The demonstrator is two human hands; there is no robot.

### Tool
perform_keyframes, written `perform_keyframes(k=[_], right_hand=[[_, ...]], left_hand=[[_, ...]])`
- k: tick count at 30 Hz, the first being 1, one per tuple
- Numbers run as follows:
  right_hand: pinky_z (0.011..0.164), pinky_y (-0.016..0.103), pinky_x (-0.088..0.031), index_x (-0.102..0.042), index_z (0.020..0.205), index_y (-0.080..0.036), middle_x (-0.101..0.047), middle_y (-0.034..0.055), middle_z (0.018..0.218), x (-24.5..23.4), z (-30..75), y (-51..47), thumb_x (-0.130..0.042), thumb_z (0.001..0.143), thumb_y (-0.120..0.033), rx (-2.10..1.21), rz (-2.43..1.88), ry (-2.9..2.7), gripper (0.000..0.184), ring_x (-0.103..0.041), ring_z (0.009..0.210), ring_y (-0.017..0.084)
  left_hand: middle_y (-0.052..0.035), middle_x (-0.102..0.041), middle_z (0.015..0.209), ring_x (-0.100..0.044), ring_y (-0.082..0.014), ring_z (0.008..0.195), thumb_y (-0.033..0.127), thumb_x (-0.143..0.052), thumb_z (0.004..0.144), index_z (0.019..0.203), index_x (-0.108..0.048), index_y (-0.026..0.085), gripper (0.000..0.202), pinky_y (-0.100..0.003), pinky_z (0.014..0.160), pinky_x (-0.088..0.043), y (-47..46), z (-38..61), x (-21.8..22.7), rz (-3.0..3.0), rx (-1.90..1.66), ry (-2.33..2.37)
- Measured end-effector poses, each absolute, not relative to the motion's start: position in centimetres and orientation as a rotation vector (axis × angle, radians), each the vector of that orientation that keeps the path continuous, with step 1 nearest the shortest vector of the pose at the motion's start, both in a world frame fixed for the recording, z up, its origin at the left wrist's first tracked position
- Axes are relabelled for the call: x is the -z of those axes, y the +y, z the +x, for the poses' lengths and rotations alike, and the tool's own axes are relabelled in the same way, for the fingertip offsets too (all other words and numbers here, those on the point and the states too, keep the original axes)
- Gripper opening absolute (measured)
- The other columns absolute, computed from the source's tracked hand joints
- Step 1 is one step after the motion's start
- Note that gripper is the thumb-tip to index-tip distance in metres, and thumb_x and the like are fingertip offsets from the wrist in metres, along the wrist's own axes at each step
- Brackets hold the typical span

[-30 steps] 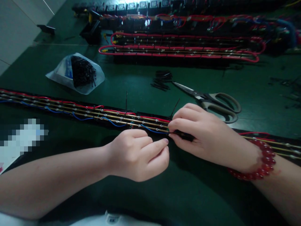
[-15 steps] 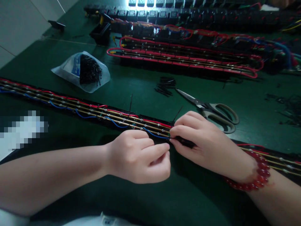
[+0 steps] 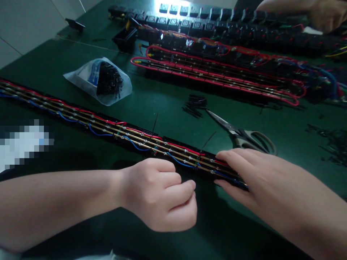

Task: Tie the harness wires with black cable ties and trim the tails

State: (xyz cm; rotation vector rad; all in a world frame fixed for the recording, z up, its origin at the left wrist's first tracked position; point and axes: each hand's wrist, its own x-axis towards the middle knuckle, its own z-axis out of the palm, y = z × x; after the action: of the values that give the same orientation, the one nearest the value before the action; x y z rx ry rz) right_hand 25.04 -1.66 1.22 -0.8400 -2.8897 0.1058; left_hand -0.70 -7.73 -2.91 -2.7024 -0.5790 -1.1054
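Across the table runs a long black wired strip [image 3: 130, 137] with brass-coloured rods, a red wire along its far side and a blue wire along its near side. My right hand [image 3: 265, 187] grips it at the right, fingers over the far edge and thumb at the near edge. My left hand [image 3: 162, 195] is closed in a fist just in front of the strip, fingertips pinched; what they hold is hidden. One black cable tie [image 3: 208, 141] sticks up just left of my right hand. Another cable tie [image 3: 155, 123] stands further left on the strip.
Scissors [image 3: 238, 133] lie behind the strip, beside a small pile of black cable ties [image 3: 194, 105]. An open plastic bag [image 3: 81, 79] of ties rests at left. Red-wired assemblies [image 3: 217, 74] stretch along the back. Another person's hand [image 3: 325, 18] appears at top right.
My right hand has moved right along the strip, from a pinch beside the cable tie to a wider grip. My left hand stays closed, slightly lower in view. Another person's hand has appeared.
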Motion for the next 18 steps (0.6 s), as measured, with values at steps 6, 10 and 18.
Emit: perform_keyframes(k=[6, 10, 18], right_hand=[[0.050, 0.036, -0.046, -0.067, 0.096, -0.025, -0.074, 0.0040, 0.081, -1.8, 25.8, -0.6, -0.061, 0.100, -0.041, -0.246, -0.886, -2.883, 0.018, -0.068, 0.062, 0.024], [0.061, 0.039, -0.052, -0.072, 0.102, -0.023, -0.078, 0.0109, 0.095, -2.3, 27.2, 1.2, -0.048, 0.106, -0.044, -0.061, -1.181, -2.781, 0.032, -0.072, 0.074, 0.026], [0.074, 0.045, -0.051, -0.071, 0.110, -0.015, -0.075, 0.0181, 0.108, -0.4, 28.3, 4.3, -0.052, 0.099, -0.043, -0.136, -2.019, -2.703, 0.036, -0.068, 0.090, 0.032]], left_hand=[[-0.0055, -0.081, 0.083, -0.062, -0.0106, 0.057, 0.018, -0.069, 0.091, 0.078, -0.081, 0.019, 0.018, -0.025, 0.047, -0.047, -7.6, -0.7, 2.7, -2.728, 1.023, -0.517], [-0.0064, -0.080, 0.082, -0.064, -0.0101, 0.059, 0.018, -0.072, 0.092, 0.077, -0.079, 0.018, 0.016, -0.023, 0.048, -0.048, -7.7, -0.7, 2.6, -2.734, 0.987, -0.491], [-0.0052, -0.080, 0.079, -0.061, -0.0092, 0.055, 0.015, -0.069, 0.091, 0.075, -0.079, 0.018, 0.019, -0.023, 0.046, -0.046, -7.4, -0.5, 2.8, -2.749, 1.002, -0.489]])
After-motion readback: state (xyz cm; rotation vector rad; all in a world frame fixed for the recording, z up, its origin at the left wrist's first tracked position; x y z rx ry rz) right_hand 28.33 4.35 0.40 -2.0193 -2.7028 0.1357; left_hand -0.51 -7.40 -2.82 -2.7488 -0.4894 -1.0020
